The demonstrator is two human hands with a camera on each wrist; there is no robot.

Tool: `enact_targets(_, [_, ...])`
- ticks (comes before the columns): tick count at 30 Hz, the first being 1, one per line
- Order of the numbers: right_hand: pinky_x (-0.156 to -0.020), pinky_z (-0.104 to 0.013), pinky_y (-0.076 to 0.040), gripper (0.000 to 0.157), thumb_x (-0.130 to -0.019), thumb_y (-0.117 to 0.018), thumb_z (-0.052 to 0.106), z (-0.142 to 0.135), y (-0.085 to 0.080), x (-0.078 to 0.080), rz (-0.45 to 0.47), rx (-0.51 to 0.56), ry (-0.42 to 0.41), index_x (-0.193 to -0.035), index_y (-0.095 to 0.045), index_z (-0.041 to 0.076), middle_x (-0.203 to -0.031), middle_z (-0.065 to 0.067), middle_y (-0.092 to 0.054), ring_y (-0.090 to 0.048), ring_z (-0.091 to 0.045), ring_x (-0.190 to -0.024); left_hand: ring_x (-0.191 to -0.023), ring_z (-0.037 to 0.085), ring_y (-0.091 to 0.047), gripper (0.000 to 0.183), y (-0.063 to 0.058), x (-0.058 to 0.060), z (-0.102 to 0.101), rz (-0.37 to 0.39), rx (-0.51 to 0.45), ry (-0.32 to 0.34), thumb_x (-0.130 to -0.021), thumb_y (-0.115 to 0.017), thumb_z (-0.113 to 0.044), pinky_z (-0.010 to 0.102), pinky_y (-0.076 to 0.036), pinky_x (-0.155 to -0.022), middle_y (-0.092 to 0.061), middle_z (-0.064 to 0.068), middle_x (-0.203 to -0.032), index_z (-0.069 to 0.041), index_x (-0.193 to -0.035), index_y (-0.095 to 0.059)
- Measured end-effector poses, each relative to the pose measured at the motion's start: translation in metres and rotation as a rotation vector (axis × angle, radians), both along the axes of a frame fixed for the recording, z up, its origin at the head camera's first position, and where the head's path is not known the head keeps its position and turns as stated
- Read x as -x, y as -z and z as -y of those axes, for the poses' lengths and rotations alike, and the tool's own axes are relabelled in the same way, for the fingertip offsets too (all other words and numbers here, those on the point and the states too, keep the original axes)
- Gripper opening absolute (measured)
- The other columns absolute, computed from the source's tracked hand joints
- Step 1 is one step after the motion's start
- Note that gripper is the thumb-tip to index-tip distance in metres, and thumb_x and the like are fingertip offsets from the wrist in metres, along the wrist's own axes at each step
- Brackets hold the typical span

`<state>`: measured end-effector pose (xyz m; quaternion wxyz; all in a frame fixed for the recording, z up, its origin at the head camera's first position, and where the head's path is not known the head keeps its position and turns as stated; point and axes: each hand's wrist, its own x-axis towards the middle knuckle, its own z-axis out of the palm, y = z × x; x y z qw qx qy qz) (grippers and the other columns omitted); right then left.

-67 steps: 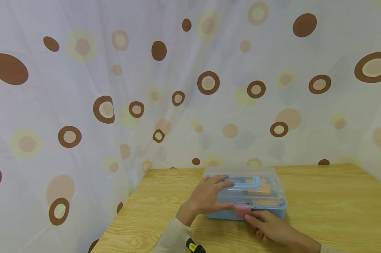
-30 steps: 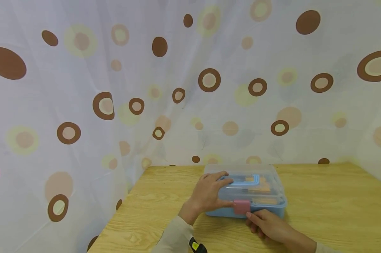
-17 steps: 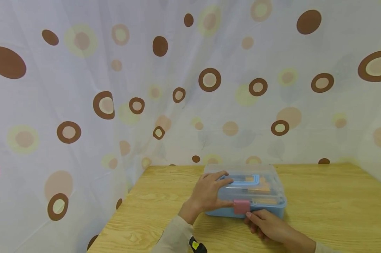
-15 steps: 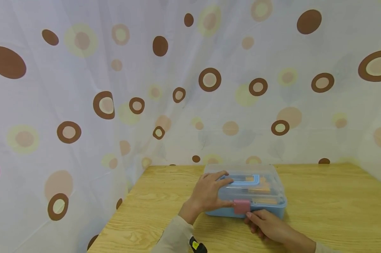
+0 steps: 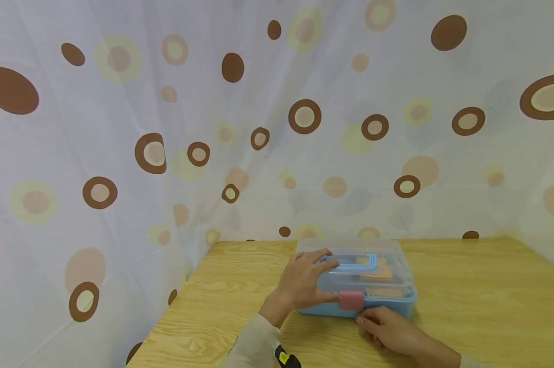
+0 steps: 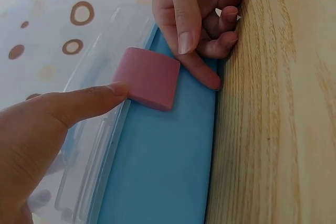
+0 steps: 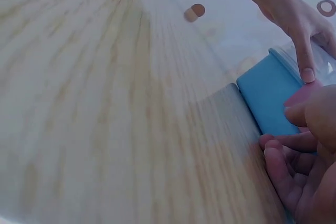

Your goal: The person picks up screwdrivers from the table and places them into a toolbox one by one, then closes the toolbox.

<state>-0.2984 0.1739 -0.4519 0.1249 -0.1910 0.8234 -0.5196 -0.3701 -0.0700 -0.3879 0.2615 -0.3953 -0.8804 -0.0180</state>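
Observation:
A plastic storage box with a light blue base (image 5: 320,309) and a clear lid (image 5: 350,246) sits on the wooden table. A pink latch (image 5: 351,300) hangs over its front edge. My left hand (image 5: 297,283) spreads over the lid, fingertips by the blue carry handle (image 5: 373,262), its thumb on the latch's left edge. Just below and right of the latch is my right hand (image 5: 392,329). Its index finger (image 6: 205,74) lies along the base's front wall, the other fingers loosely bent. In the left wrist view its thumb (image 6: 185,38) is apart from the latch.
Orange items (image 5: 376,273) show through the lid. The wooden table (image 5: 479,301) extends to both sides of the box. Behind it and at the left hangs a white curtain (image 5: 332,153) with brown and pale dots.
The latch, tilted outward at first, now lies lower against the front. My right thumb has dropped from its lower right corner. My left hand keeps its place on the lid.

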Motion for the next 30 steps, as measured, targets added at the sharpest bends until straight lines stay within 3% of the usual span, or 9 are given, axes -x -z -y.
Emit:
enact_targets(6, [-0.056, -0.031, -0.051, 0.037, -0.106, -0.062, 0.022, -0.004, 0.001, 0.005, -0.023, -0.042, -0.032, -0.121, -0.065, -0.012, -0.085, -0.006, -0.064, -0.06, -0.02, -0.066, -0.132, 0.016, -0.052, 0.077, 0.002, -0.001, -0.001, -0.01, 0.013, -0.012, -0.08, -0.077, -0.072, 0.042, -0.041, -0.109, -0.051, -0.005, -0.151, -0.031, -0.144, -0.062])
enact_targets(12, [-0.052, -0.027, -0.049, 0.041, -0.107, -0.059, 0.019, -0.008, -0.007, 0.0, -0.043, -0.046, -0.122, -0.125, -0.059, -0.018, -0.083, -0.005, -0.062, -0.056, -0.015, -0.061, -0.131, 0.016, -0.054, 0.077, 0.002, -0.002, 0.0, -0.009, 0.007, 0.0, -0.08, -0.077, -0.071, 0.042, -0.041, -0.108, -0.052, -0.005, -0.15, -0.03, -0.144, -0.062])
enact_targets(17, [-0.059, -0.028, -0.051, 0.04, -0.108, -0.057, 0.016, -0.015, -0.017, -0.002, -0.084, -0.06, -0.225, -0.131, -0.057, -0.017, -0.089, -0.007, -0.065, -0.06, -0.016, -0.066, -0.13, 0.016, -0.054, 0.078, 0.002, -0.002, 0.001, -0.002, 0.005, 0.007, -0.079, -0.078, -0.071, 0.041, -0.042, -0.107, -0.052, -0.006, -0.15, -0.03, -0.144, -0.062])
enact_targets(24, [-0.077, -0.034, -0.056, 0.041, -0.109, -0.055, 0.014, -0.022, -0.042, 0.0, -0.148, -0.079, -0.398, -0.141, -0.051, -0.011, -0.114, -0.012, -0.068, -0.068, -0.02, -0.092, -0.134, 0.017, -0.051, 0.076, 0.002, 0.0, 0.004, 0.012, 0.018, 0.004, -0.083, -0.076, -0.069, 0.043, -0.041, -0.109, -0.051, -0.004, -0.152, -0.029, -0.145, -0.061])
enact_targets(30, [-0.082, -0.032, -0.055, 0.042, -0.11, -0.053, 0.017, -0.022, -0.077, -0.009, -0.292, -0.114, -0.415, -0.149, -0.051, 0.001, -0.126, -0.011, -0.065, -0.066, -0.02, -0.107, -0.139, 0.02, -0.047, 0.075, -0.003, -0.007, 0.008, 0.049, 0.049, 0.003, -0.092, -0.066, -0.067, 0.051, -0.04, -0.11, -0.047, 0.003, -0.156, -0.023, -0.152, -0.055])
